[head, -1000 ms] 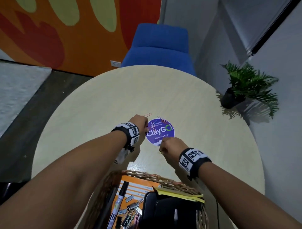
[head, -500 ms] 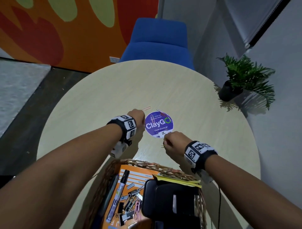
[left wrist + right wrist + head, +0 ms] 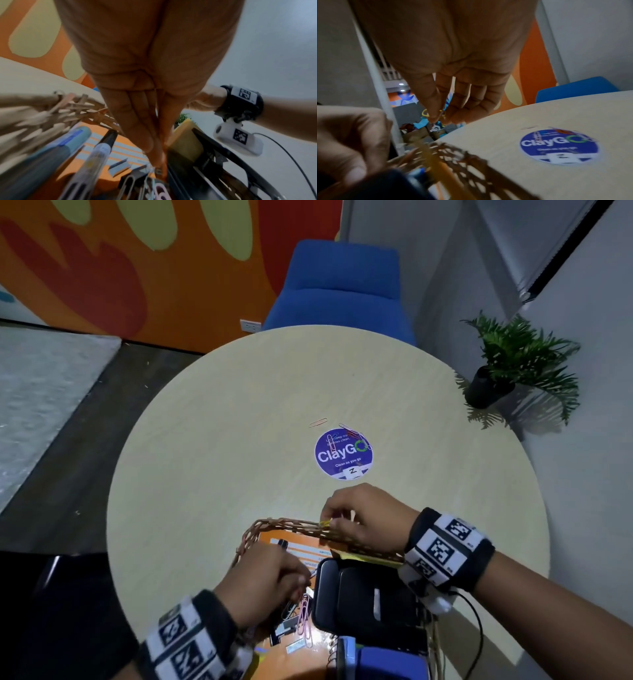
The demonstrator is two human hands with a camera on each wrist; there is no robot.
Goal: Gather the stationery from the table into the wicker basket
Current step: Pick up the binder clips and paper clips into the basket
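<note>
**Both hands at the basket rim, clips still on the table**

From the head view, the right hand (image 3: 368, 517) sits over the far rim of the wicker basket (image 3: 291, 525), and the left hand (image 3: 265, 580) reaches down inside it. Only the right wrist view shows what the right hand carries: a yellow paper clip (image 3: 425, 113) pinched between thumb and fingertips above the rim. The left wrist view shows the left fingers straight and pressed together, tips down among the paper clips (image 3: 130, 185) in the basket; whether they pinch anything I cannot tell. That view also shows a marker (image 3: 101, 148) and loose staples (image 3: 120, 165) on the orange sheet (image 3: 120, 142) lining the basket.

More loose clips (image 3: 352, 433) lie at 12 o'clock from the basket, on and just beside the round blue sticker (image 3: 343, 455) on the pale round table (image 3: 212, 446). Beyond the table, a blue chair (image 3: 339, 289) stands at 12 o'clock, a potted plant (image 3: 513, 364) at 2 o'clock, and an orange painted wall (image 3: 137, 268) at 10 o'clock.
</note>
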